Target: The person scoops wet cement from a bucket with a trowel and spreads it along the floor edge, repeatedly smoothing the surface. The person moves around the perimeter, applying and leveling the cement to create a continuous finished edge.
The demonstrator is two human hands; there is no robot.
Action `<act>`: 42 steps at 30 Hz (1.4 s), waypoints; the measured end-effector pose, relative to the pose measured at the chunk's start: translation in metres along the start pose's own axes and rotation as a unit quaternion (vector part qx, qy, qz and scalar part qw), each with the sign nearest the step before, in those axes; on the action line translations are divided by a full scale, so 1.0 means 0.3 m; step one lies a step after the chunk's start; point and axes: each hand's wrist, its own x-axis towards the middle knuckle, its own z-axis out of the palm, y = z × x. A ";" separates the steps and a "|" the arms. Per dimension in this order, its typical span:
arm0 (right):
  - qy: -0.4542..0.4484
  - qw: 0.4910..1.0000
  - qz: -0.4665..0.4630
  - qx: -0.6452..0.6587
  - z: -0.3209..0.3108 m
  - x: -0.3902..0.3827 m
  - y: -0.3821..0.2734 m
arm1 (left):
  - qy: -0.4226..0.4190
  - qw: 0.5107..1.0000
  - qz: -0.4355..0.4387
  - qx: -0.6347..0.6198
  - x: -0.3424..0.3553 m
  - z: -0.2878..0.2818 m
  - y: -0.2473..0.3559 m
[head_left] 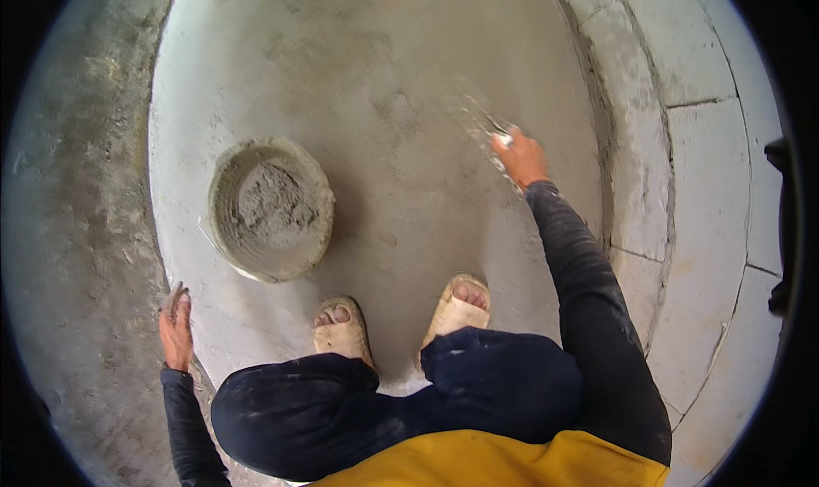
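Observation:
My right hand point(521, 157) is closed around the pale handle of a trowel point(483, 127). Its blade is smeared by motion and blends into the grey surface below, so its outline is hard to make out. Over at the lower left, my left hand point(177, 329) holds nothing; its fingers are stretched out, with grey on the tips, beside the edge of the smoothed mortar floor point(401, 188). Between my hands, nearer the left one, a mortar-caked bucket point(223, 192) stands upright. Wet grey mortar point(277, 201) lies inside it.
My feet, in dusty slide sandals point(343, 338), rest on the grey surface just in front of my knees. Rough, darker ground point(85, 171) runs along the left. Along the right curves a border of pale slabs point(704, 180) with dark joints.

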 end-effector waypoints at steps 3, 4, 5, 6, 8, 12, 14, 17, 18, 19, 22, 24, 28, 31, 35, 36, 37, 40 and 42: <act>0.164 0.984 0.034 0.066 0.057 0.062 0.108 | 0.035 0.999 -0.013 0.035 0.067 -0.058 0.057; 0.190 0.976 0.065 0.084 0.068 0.086 0.112 | 0.047 0.999 -0.010 -0.011 0.083 -0.030 0.052; 0.177 0.970 0.127 0.106 0.085 0.095 0.087 | 0.052 0.997 -0.015 -0.049 0.097 0.011 0.039; 0.102 0.972 0.122 0.173 0.092 0.105 0.043 | 0.063 0.994 -0.033 -0.080 0.118 0.059 0.029; -0.099 0.932 0.166 0.305 0.063 0.138 -0.079 | 0.014 0.966 -0.064 -0.251 0.161 0.177 0.022; -0.156 0.968 -0.058 0.187 0.125 0.027 -0.480 | -0.077 0.748 -0.092 -0.653 0.310 0.390 0.094; -0.133 0.976 -0.155 0.082 0.121 0.001 -0.533 | -0.082 0.724 -0.134 -0.671 0.346 0.430 0.139; -0.051 0.992 -0.094 0.071 0.065 0.044 -0.391 | -0.085 0.755 -0.142 -0.635 0.391 0.445 0.190; -0.077 0.993 -0.003 0.090 0.017 0.100 -0.283 | -0.094 0.766 -0.125 -0.624 0.397 0.446 0.197; -0.057 0.991 0.044 0.117 -0.030 0.126 -0.167 | -0.104 0.765 -0.148 -0.618 0.402 0.443 0.200; 0.025 0.972 0.174 0.156 -0.095 0.043 0.113 | -0.101 0.781 -0.173 -0.592 0.409 0.443 0.187; 0.080 0.950 0.257 0.158 -0.091 -0.108 0.256 | -0.135 0.742 -0.167 -0.635 0.417 0.451 0.173; 0.145 0.881 0.406 0.197 -0.064 -0.348 0.441 | -0.144 0.739 -0.165 -0.637 0.425 0.459 0.165; 0.125 0.862 0.354 0.342 -0.061 -0.293 0.413 | -0.144 0.759 -0.152 -0.617 0.424 0.439 0.190; -0.088 0.952 0.127 0.263 -0.024 -0.218 0.156 | -0.138 0.766 -0.140 -0.612 0.421 0.424 0.253; -0.102 0.954 0.134 0.248 -0.008 -0.251 0.091 | -0.117 0.774 -0.145 -0.605 0.417 0.424 0.269; -0.136 0.952 0.113 0.251 -0.001 -0.294 0.051 | -0.114 0.776 -0.145 -0.603 0.414 0.424 0.288; -0.254 0.946 0.082 0.184 -0.028 -0.495 0.032 | -0.071 0.793 -0.139 -0.589 0.376 0.422 0.338; -0.101 0.971 0.060 0.208 -0.078 -0.650 0.022 | -0.071 0.800 -0.128 -0.582 0.356 0.421 0.384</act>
